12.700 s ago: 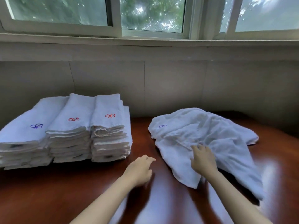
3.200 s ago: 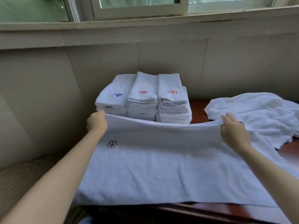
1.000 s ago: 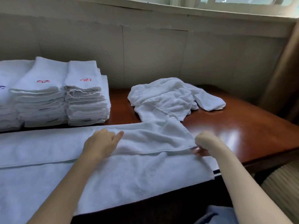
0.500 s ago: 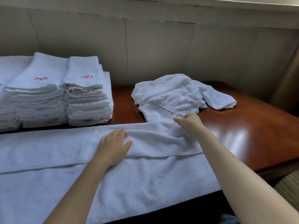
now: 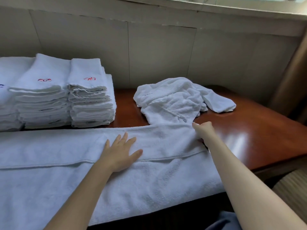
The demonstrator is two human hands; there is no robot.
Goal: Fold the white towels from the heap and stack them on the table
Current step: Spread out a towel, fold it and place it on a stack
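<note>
1. Step in hand: first lengthwise fold of one towel [image 5: 83, 171]. It lies spread along the near edge of the table [image 5: 259, 140], its front part hanging over that edge, its left end out of frame.
2. The far long edge is already folded toward the person; the hem runs across the towel just in front of the left hand [image 5: 120, 152].
3. Left hand: flat, fingers straight and splayed, pressing the folded flap down near the towel's middle. Holds nothing.
4. Right hand [image 5: 203, 130]: at the towel's far right corner, fingers curled on the cloth there. Looks like a pinch on the corner; thumb side is hidden.
5. Heap [image 5: 179, 100]: crumpled towels toward the table's back edge, right of centre, touching or just overlapping the spread towel's far edge; can't tell which.
6. Stacks [image 5: 66, 97]: folded towels in neat columns at the back left, against the wall [image 5: 157, 52]. Most of the job looks done.
7. Next move, as a judgement: square the right corner to the hem, smooth the flap, then bring the near hanging edge up over it.
8. Risk: dragging the corner could snag the heap.
</note>
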